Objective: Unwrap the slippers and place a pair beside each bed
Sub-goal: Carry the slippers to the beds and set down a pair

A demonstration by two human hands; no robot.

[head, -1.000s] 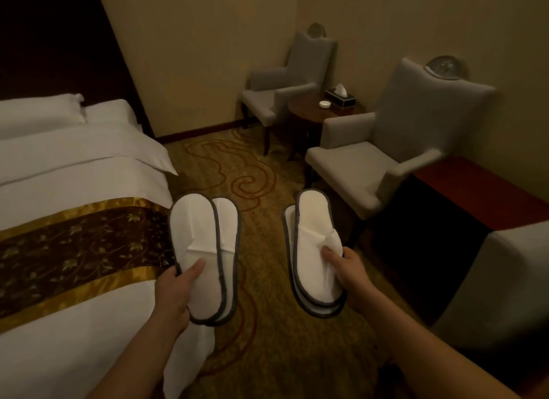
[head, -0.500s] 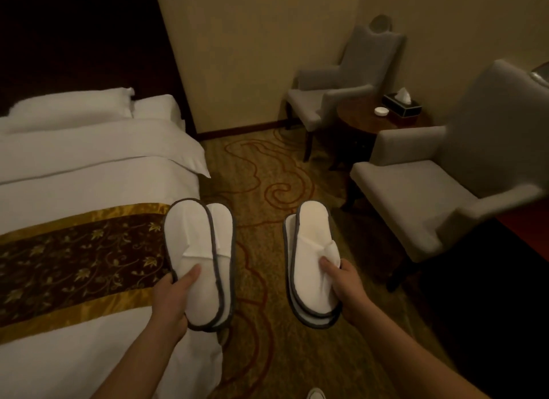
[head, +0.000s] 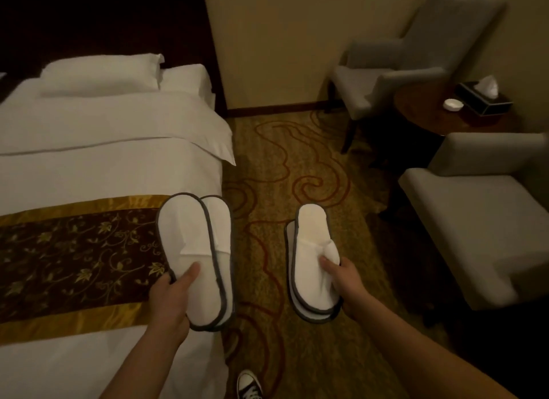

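Gripping one stacked pair of slippers [head: 194,259] in my left hand [head: 170,302], thumb pressed on the top sole, I held it over the edge of the bed [head: 104,167]. My right hand [head: 346,285] was closed around the second pair [head: 312,262], thumb on the folded strap, above the patterned carpet [head: 276,167]. Both pairs were flat, white and soft-looking, with rounded ends and grey piping. A brown and gold runner [head: 74,259] with a leaf pattern crossed the white bedding; two grey armchairs stood on my right.
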